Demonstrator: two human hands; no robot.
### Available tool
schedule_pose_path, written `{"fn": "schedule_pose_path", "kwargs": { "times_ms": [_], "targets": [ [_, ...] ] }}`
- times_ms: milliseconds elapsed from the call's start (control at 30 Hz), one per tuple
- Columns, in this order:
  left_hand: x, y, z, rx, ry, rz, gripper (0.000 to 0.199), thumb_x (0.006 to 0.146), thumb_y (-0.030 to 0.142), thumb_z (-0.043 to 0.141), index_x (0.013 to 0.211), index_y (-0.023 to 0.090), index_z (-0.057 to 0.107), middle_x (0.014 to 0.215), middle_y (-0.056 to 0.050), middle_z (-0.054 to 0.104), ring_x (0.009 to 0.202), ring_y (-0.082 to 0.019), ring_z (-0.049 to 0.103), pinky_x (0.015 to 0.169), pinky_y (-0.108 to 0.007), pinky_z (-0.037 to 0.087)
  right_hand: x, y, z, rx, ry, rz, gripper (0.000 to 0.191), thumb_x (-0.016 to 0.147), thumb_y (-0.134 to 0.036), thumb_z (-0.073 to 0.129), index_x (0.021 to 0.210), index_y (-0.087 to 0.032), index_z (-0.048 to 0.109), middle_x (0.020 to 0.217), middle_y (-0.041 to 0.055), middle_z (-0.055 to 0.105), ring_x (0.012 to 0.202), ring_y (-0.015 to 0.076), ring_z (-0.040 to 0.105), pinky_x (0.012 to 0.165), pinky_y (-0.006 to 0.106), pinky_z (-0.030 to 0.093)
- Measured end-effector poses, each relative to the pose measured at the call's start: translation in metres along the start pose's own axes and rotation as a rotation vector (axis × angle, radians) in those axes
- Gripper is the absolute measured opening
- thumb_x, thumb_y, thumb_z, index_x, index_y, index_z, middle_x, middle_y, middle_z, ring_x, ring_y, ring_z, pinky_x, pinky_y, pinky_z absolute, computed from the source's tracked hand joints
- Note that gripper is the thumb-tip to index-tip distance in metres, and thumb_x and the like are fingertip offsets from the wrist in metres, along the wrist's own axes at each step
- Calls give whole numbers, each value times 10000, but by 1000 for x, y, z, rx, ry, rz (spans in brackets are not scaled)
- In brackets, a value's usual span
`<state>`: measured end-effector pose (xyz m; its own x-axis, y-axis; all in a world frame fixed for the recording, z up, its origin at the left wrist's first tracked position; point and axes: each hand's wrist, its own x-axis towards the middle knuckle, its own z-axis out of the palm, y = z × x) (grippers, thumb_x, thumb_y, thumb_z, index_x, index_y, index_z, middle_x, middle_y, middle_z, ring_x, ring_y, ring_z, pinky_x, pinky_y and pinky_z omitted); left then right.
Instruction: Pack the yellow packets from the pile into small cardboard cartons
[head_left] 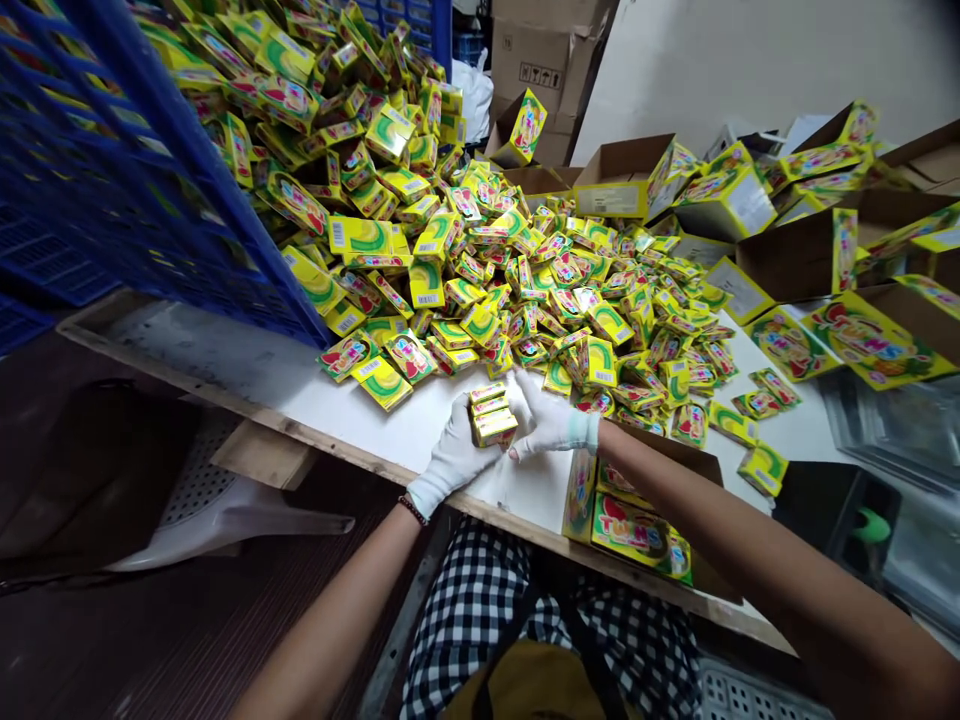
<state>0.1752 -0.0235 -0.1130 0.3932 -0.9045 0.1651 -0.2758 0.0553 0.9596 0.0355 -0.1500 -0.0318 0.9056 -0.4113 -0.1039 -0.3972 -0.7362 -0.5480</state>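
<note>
My left hand (452,452), in a white glove, is closed around a short stack of small yellow candy boxes (493,416). My right hand (549,414), also gloved, is just right of that stack, at the near edge of a large heap of the same boxes (517,290). Its thumb and fingers are apart, and I see nothing held in them; the fingertips are partly hidden against the heap. Under my right forearm stands an open display carton (579,495) with printed yellow boxes in it, partly covered by the arm.
A blue plastic crate (247,230) lies tipped at the left, boxes spilling from it onto the white table (277,378). Several open display cartons (795,250) crowd the right side. A black container (832,510) sits at the right, and a brown cardboard box (544,70) stands behind.
</note>
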Motion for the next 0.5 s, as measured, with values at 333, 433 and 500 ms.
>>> {"fn": "schedule_pose_path", "kwargs": {
  "times_ms": [333, 433, 500],
  "targets": [
    [3, -8, -9, -5, 14, -12, 905, 556, 261, 792, 1315, 154, 311, 1322, -173, 507, 1145, -295, 569, 969, -449, 482, 4, -31, 16, -310, -43, -255, 965, 808, -577, 628, 1505, -54, 214, 1558, 271, 135, 1452, 407, 40, 1136, 621, 110],
    [3, 20, -6, -302, 83, -103, 802, 632, 358, 777, 1300, 172, 373, 1217, -128, 599, 1047, -261, 625, 896, -416, 532, -8, -25, -1, 1, 125, -181, 1172, 688, -571, 748, 1532, -117, 73, 1572, 220, 118, 1464, 334, 85, 1174, 516, 154],
    [4, 50, 4, -383, 63, -117, 639, 729, 423, 706, 1270, 184, 465, 1149, -107, 644, 1031, -260, 637, 899, -424, 534, -27, -29, -16, 250, 227, -103, 1199, 652, -562, 779, 1531, -187, 55, 1572, 166, 143, 1451, 305, 166, 1174, 474, 198]
  ]
}}
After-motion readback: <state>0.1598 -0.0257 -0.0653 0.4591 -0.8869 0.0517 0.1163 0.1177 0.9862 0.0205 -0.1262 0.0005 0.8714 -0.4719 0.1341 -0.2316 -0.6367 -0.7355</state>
